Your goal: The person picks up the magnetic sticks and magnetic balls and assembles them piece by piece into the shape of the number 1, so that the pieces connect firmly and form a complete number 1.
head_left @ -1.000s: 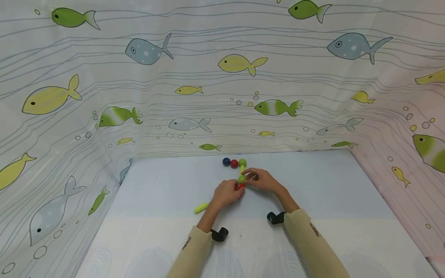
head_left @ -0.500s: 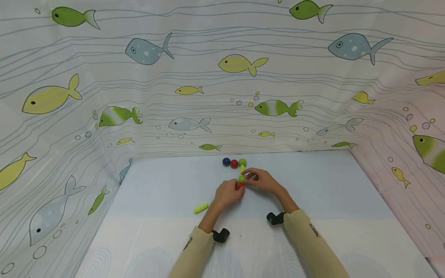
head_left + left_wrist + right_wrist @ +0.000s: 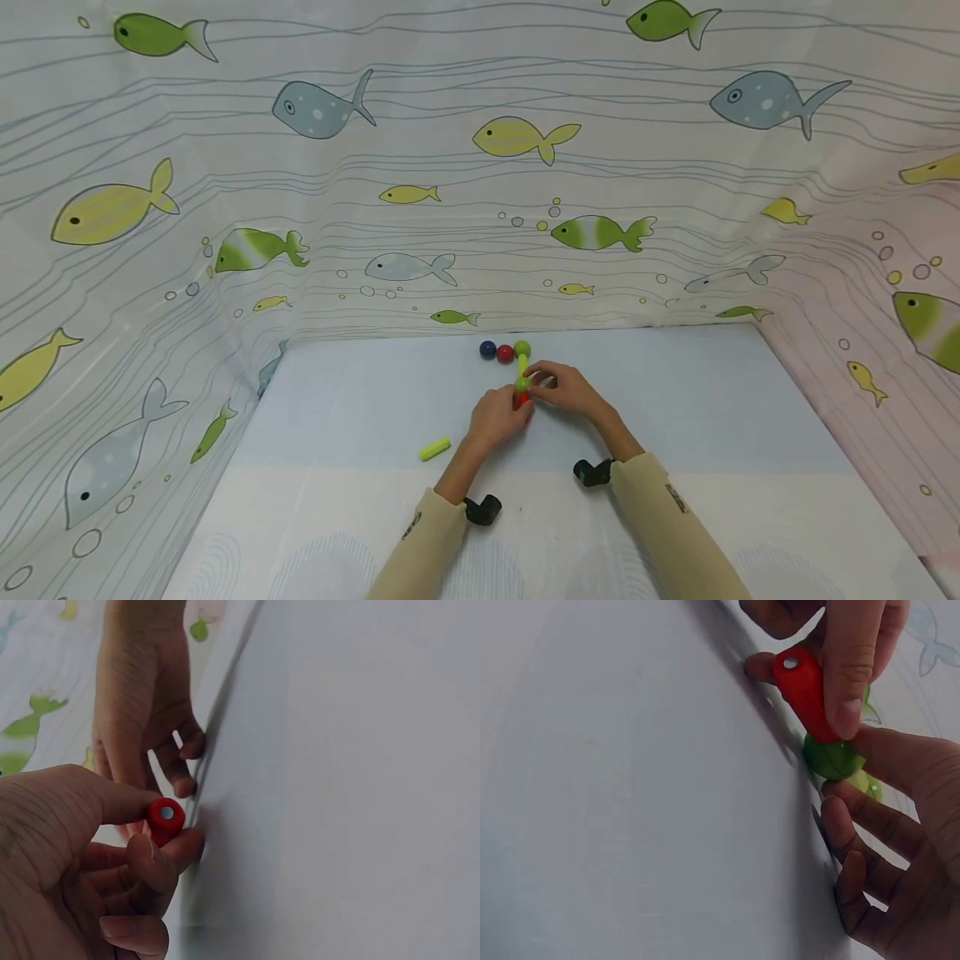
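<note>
Between thumb and fingers, my left hand point(image 3: 497, 417) pinches a red magnetic rod point(image 3: 804, 694). A small silvery disc shows in the rod's near end in both wrist views. The rod's other end meets a green ball point(image 3: 831, 757), which the thumb and fingers of my right hand point(image 3: 567, 389) hold from the right. From that ball a yellow-green rod point(image 3: 522, 364) runs away to a second green ball point(image 3: 522, 348). In the left wrist view the red rod's front end point(image 3: 166, 817) sits under the thumb; the green ball is hidden there.
Left of the far green ball lie a red ball point(image 3: 506, 354) and a dark blue ball point(image 3: 488, 350). A loose yellow-green rod point(image 3: 435, 449) is on the white table point(image 3: 337, 417), left of my left forearm. A fish-print curtain point(image 3: 450, 225) rises behind the table.
My left hand has shifted slightly right and a little up, with the red rod in its fingers against the green ball. The right hand has barely moved.
</note>
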Motion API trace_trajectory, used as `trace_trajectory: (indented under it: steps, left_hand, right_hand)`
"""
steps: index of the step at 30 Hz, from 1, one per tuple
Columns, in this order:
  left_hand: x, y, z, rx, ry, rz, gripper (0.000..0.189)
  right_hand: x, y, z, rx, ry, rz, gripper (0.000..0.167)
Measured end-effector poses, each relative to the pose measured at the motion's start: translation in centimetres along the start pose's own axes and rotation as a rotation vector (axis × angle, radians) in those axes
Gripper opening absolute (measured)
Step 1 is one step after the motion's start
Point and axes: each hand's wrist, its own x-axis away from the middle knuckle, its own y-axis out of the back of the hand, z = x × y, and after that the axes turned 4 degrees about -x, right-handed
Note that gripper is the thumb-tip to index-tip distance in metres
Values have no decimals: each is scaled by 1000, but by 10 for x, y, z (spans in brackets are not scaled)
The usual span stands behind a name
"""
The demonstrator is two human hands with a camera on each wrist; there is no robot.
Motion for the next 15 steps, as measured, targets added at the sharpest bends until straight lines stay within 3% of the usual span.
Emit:
trace_trajectory:
  steps: [7,15]
  left_hand:
    - [-1,-6,0,11,7,-47,23]
    - [-3,-7,2,4,11,-46,26]
  right_hand:
    - [-2,-2,0,9,-35,-32,25]
    - [-2,-2,-2,20,-44,-42,25]
